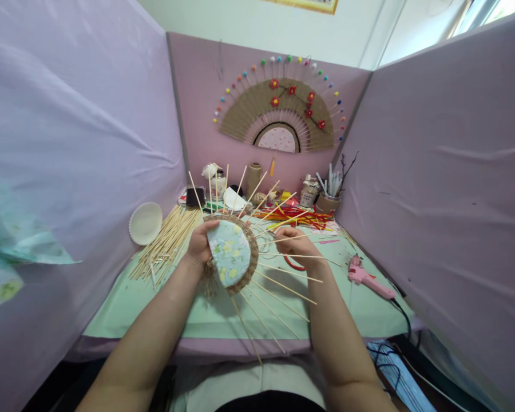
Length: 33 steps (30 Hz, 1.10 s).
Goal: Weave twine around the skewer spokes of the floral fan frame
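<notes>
My left hand [199,243] grips the left edge of a half-made fan [232,254]: a round disc with pale floral fabric, a jute-twine rim and thin wooden skewers [283,286] radiating out. The disc is held upright above the green mat [154,297]. My right hand [294,243] is closed in a pinch among the skewers on the fan's right side, seemingly on twine, which is too thin to see clearly. Red-handled scissors [292,264] lie under that hand.
A pile of bamboo skewers [167,243] and a white paper plate [145,222] lie left. A pink glue gun [367,277] lies right, its cable running off the table. Coloured sticks [300,216], jars and a twine spool [254,178] stand at the back. A finished fan [278,117] hangs on the purple partition.
</notes>
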Tool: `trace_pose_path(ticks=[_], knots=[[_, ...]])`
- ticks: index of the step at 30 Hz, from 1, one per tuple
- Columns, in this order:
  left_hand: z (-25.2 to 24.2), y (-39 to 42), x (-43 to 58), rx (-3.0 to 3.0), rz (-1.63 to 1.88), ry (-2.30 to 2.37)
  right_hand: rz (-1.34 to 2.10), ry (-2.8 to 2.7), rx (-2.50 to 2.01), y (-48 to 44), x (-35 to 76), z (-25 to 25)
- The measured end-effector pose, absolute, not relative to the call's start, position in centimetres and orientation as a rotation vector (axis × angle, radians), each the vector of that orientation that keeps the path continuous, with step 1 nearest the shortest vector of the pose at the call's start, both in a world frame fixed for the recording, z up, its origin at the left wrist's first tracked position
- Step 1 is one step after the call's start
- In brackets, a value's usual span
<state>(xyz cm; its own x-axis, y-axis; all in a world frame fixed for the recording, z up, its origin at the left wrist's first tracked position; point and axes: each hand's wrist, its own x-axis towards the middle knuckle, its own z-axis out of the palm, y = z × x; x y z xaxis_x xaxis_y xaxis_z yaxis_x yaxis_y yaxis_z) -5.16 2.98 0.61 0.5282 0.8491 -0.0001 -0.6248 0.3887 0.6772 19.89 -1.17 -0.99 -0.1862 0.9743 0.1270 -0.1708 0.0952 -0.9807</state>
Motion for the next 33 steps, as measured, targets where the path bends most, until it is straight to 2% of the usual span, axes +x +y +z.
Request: trace_pose_path(ticks=[12, 21, 27, 33], knots=[[0.7, 3.3, -4.8, 0.631, 0.93, 0.456, 1.194, -1.005, -0.481, -1.9, 22.5, 0.8], [0.6, 3.5, -4.8, 0.608, 0.92, 0.402, 1.13, -0.985, -0.41, -1.5, 22.5, 0.7], [1.1, 3.4, -4.8, 0.569, 1.023, 0.515, 1.198, -0.998, -0.534, -1.0, 22.6, 0.1], [1.5, 3.1, -4.4, 0.506, 1.283, 0.583, 1.34, -1.229, -0.926, -0.4, 21.4, -1.4]])
